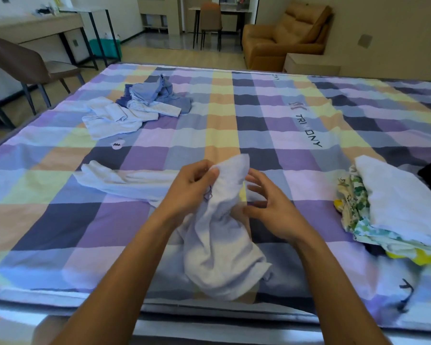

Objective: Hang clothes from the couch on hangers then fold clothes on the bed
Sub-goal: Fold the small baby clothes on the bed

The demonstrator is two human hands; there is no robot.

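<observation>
Item, left hand (194,189): thumb and curled fingers pinch the top edge of a crumpled white cloth garment (219,247), which hangs bunched from my grip down to the near edge of the checked purple, yellow and blue bedspread (60,220). Item, right hand (266,206): fingers spread and relaxed, holding nothing, just beside the garment by its small yellow label (243,194); whether the thumb touches the cloth I cannot tell. Risk, as I judge it: a one-point pinch lets the fabric twist, so a fold begun now would set crooked; the lower bulk sits at the mattress edge and could slide to the floor if I let go. Item, flat pale long-sleeved garment (125,181): lies just left of my left hand; spreading my piece out could overlap and drag it. Item, stack of folded white and green-printed clothes (383,210): near, to the right; a wide sweep of my right arm could topple it. Item, loose heap of blue and white clothes (144,103): far left, well apart, unfolded. Item, tan leather armchair (286,38): beyond the bed.
</observation>
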